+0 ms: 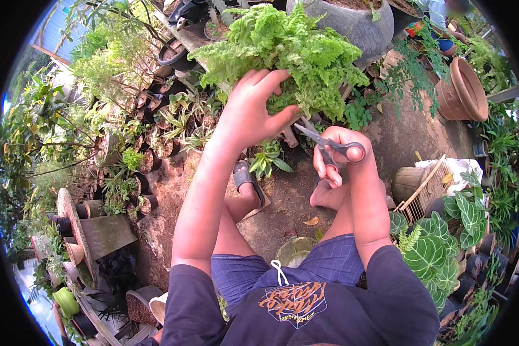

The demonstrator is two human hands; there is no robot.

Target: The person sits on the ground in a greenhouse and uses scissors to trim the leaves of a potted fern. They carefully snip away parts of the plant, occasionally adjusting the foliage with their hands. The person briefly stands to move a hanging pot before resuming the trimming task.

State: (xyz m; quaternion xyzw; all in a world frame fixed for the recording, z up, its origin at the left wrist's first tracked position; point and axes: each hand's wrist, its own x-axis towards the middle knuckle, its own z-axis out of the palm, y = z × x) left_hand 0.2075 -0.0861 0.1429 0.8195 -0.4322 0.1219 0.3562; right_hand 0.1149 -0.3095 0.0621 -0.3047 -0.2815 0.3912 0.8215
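Note:
A bushy light-green fern [302, 56] fills the upper middle, before me. My left hand [259, 106] reaches into its lower left side, thumb and fingers spread around some fronds; whether it grips any is hidden by the leaves. My right hand [344, 151] holds scissors [328, 145] with dark handles, thumb through one loop and fingers at the other. Their blades stand parted and point up and left, towards the fern's lower edge, close to my left thumb.
A large grey pot [363, 26] stands behind the fern. Small potted plants [181, 121] crowd the left. At right are a terracotta pot [454, 93], a slatted wooden rack [424, 186] and broad white-veined leaves [428, 251]. Another person [437, 21] is at the upper right.

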